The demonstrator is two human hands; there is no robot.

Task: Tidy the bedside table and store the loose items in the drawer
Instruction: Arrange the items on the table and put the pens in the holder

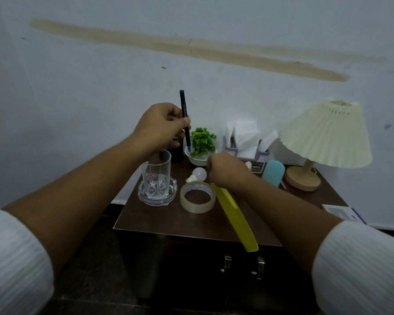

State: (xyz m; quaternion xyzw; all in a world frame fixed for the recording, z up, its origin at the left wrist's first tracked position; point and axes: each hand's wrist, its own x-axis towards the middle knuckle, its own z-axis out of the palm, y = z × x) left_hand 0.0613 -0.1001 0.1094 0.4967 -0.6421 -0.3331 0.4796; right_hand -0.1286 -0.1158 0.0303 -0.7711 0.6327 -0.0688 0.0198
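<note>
My left hand grips a dark pen with a blue tip, held nearly upright above the back left of the dark wooden bedside table. My right hand is curled over the near end of a long yellow ruler-like strip that slants toward the table's front edge. A white light bulb lies just left of that hand. A roll of clear tape sits flat in front of the bulb. The drawer front below shows two metal handles and is closed.
A clear glass tumbler stands in a glass dish at the left. Behind are a small green plant in a white bowl, a tissue holder, a teal case, and a pleated lamp. A white box lies at the right edge.
</note>
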